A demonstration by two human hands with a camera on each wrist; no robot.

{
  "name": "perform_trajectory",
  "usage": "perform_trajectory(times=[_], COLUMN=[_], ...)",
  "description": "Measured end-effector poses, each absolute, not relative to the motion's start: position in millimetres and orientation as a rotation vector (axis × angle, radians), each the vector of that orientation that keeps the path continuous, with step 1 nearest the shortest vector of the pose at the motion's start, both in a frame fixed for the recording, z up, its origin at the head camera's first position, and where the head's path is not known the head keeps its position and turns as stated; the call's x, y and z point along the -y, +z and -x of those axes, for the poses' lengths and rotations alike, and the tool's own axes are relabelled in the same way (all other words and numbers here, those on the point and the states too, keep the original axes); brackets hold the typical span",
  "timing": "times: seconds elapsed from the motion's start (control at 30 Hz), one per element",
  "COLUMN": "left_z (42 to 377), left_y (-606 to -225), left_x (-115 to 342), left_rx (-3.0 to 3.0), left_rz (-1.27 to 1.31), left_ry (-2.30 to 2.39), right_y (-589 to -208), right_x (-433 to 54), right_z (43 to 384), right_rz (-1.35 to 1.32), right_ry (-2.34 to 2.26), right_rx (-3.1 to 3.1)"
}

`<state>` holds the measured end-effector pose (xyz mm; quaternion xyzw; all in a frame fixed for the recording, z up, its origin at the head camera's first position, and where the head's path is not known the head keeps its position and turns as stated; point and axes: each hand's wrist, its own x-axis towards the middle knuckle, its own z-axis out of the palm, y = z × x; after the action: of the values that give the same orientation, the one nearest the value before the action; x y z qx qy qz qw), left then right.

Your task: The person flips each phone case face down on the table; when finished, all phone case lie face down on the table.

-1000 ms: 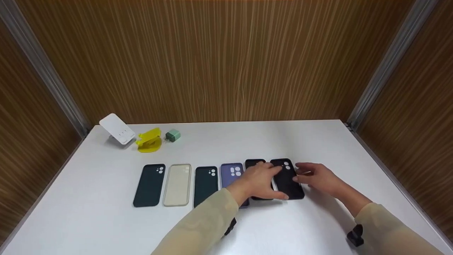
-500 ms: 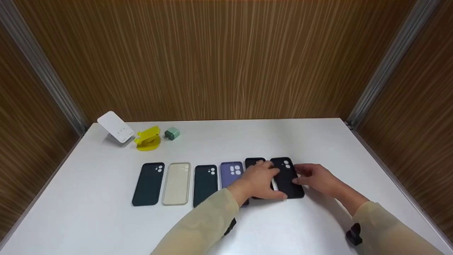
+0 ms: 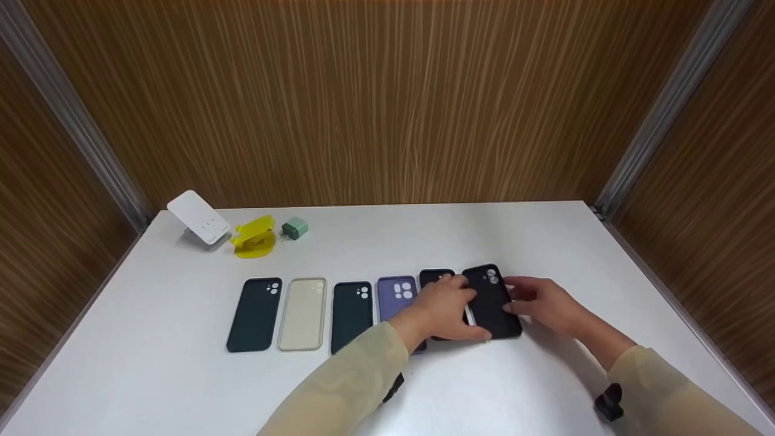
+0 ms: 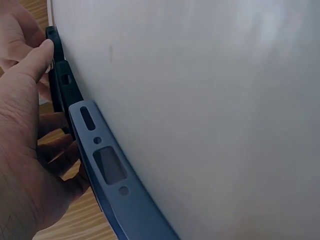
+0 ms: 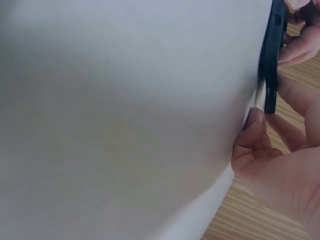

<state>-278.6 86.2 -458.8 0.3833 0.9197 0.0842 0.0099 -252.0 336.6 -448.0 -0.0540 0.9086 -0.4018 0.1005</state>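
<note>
A row of several phone cases lies on the white table. At its right end is a black phone case (image 3: 491, 306), its upper end tipped up slightly. My right hand (image 3: 548, 307) pinches that case's right edge between thumb and fingers. My left hand (image 3: 442, 309) rests across the neighbouring black case (image 3: 435, 276), fingers spread, hiding most of it. The left thumb reaches the lower left corner of the end case. Left of it lies a purple phone case (image 3: 396, 297), partly under the left forearm; the left wrist view shows its edge (image 4: 105, 155) with cutouts.
Further left lie a dark green case (image 3: 352, 315), a cream case (image 3: 304, 315) and another dark green case (image 3: 255, 315). Behind them stand a white phone stand (image 3: 198, 217), a yellow stand (image 3: 254, 236) and a green charger plug (image 3: 295, 228). Wood-grain panels (image 3: 375, 103) enclose the table.
The upper end of the rightmost black case has risen slightly and turned a little under my right hand. That hand has closed in on its edge; my left hand stays in place.
</note>
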Motion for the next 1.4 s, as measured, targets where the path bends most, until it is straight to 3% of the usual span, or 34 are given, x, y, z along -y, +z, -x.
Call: perform_trajectory(times=[0.43, 0.7, 0.87, 1.2, 1.4], left_z=[276.9, 265.4, 261.3, 256.7, 259.8], left_y=[-451.1, -444.4, -449.8, -441.8, -436.8], left_x=[-93.0, -99.1, -106.5, -115.5, -116.8], left_rx=[-2.871, -2.688, -2.528, -2.393, -2.490], left_rz=[-1.156, -0.981, -0.824, -0.636, -0.719], left_ry=[0.343, 1.114, 1.344, 1.397, 1.169], right_y=[-446.3, -450.6, -449.8, -448.8, -447.6], right_x=[-342.9, -341.6, -341.9, -347.7, -350.7], right_z=[248.3, 250.4, 250.2, 248.5, 246.6], right_rz=[0.062, 0.043, 0.038, 0.034, 0.061], right_ry=[-1.526, -1.587, -1.602, -1.664, -1.707], right_rx=[-2.393, -2.346, -2.327, -2.284, -2.248])
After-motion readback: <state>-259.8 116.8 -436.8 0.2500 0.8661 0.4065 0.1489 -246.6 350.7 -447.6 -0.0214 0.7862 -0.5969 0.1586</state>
